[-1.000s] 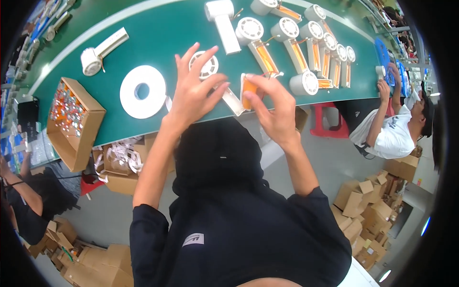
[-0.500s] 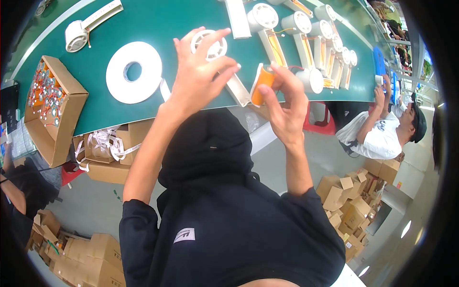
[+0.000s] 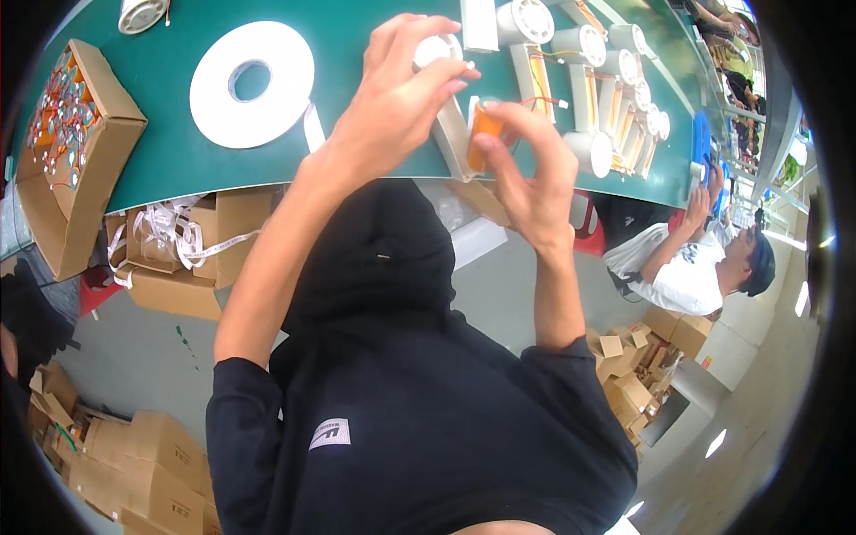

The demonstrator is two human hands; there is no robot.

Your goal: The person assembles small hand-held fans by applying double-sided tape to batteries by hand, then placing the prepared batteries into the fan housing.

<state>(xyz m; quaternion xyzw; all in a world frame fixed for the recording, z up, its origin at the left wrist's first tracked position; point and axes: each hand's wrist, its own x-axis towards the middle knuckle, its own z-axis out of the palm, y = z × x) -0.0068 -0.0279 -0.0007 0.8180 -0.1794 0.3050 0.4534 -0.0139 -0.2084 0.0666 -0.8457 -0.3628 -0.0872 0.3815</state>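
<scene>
My left hand (image 3: 392,102) curls over the round head of a white fan housing (image 3: 434,51), its fingers around the grille. The housing's long open handle (image 3: 453,143) points toward me at the table edge. Pinched between the thumb and fingers of my right hand (image 3: 533,169) is an orange battery (image 3: 484,138), with a white strip along its left side. It is held right beside the handle; whether the two touch I cannot tell. A red wire with a small white plug (image 3: 562,104) sticks out beyond my right fingers.
A large roll of white tape (image 3: 276,116) lies on the green table to the left. Beyond it stands a cardboard box (image 3: 116,98) of wired parts. Several white fan housings (image 3: 584,98) fill the right side. A co-worker (image 3: 673,263) sits at the right.
The view has shifted, so the table sits higher in the picture. My left hand and the fan housing have moved slightly right. The battery is now closer to the handle.
</scene>
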